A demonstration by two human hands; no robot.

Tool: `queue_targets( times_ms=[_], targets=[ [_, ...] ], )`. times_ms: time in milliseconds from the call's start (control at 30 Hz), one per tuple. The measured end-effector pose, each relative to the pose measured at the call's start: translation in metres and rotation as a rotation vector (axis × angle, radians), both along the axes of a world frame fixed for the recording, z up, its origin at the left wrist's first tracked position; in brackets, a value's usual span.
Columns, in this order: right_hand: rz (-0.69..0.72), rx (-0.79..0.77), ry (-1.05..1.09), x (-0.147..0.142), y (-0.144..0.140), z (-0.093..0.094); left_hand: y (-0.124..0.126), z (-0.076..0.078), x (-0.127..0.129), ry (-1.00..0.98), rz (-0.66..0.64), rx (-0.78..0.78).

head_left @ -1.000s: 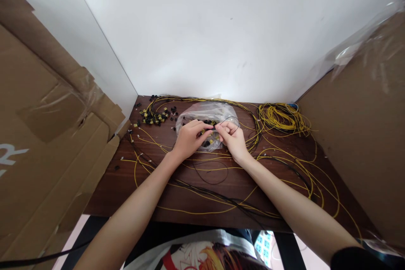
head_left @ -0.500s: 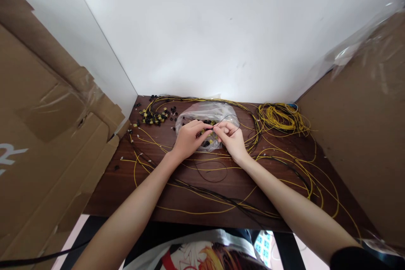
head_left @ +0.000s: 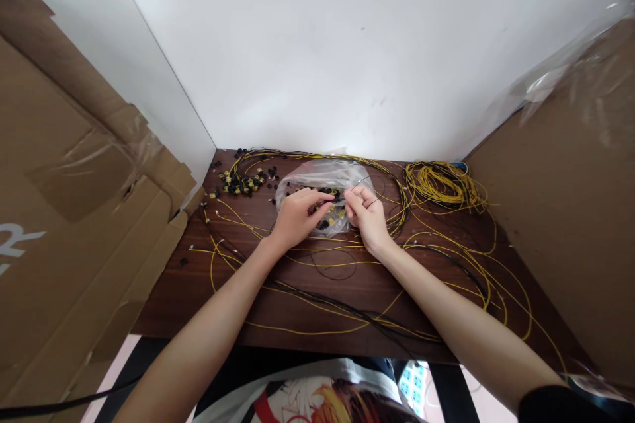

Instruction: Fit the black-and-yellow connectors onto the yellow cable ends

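- The dark brown table (head_left: 173, 297) spreads out on every side of the clear bag (head_left: 317, 175), which lies near its back edge.
- A white wall (head_left: 317, 46) rises behind the bag, with a few small marks on it.
- Cardboard stands on both sides of the bag: the left sheet (head_left: 74, 178) has tape and white lettering, the right sheet (head_left: 560, 198) has clear film along its top.
- In the bag are small black and yellow parts (head_left: 325, 223), partly hidden by the hands.
- Left of the bag lies a loose pile (head_left: 243, 184) of similar parts.
- A bundle (head_left: 403, 197) of black and yellow wires runs behind the bag and curves down its right side.
- Farther right of the bag sits a yellow coil (head_left: 441, 185).
- In front of the bag, black cables (head_left: 357, 312) and loose yellow wires cross the table.
- Over the bag's left part is the left hand (head_left: 296, 217), thumb and forefinger nearly meeting; I cannot tell whether anything is between them.
- At the bag's right edge, the right hand (head_left: 367, 215) pinches a thin black wire (head_left: 373, 201), its other fingers curled; the wire loops around above that hand.
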State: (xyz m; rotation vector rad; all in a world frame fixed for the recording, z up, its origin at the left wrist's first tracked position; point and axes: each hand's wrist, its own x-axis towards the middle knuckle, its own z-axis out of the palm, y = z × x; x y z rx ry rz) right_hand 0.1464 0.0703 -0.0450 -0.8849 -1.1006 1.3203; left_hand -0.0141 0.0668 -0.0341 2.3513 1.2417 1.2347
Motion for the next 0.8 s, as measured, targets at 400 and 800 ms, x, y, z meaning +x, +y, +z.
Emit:
queue_targets(
  times_ms=[400, 800],
  targets=[
    [0.01, 0.057, -0.144, -0.001, 0.0, -0.002, -0.001, 0.002, 0.001, -0.02, -0.013, -0.001],
    [-0.043, -0.04, 0.035, 0.0, 0.002, 0.002, 0.0, 0.01, 0.002, -0.389, -0.118, -0.523]
  ],
)
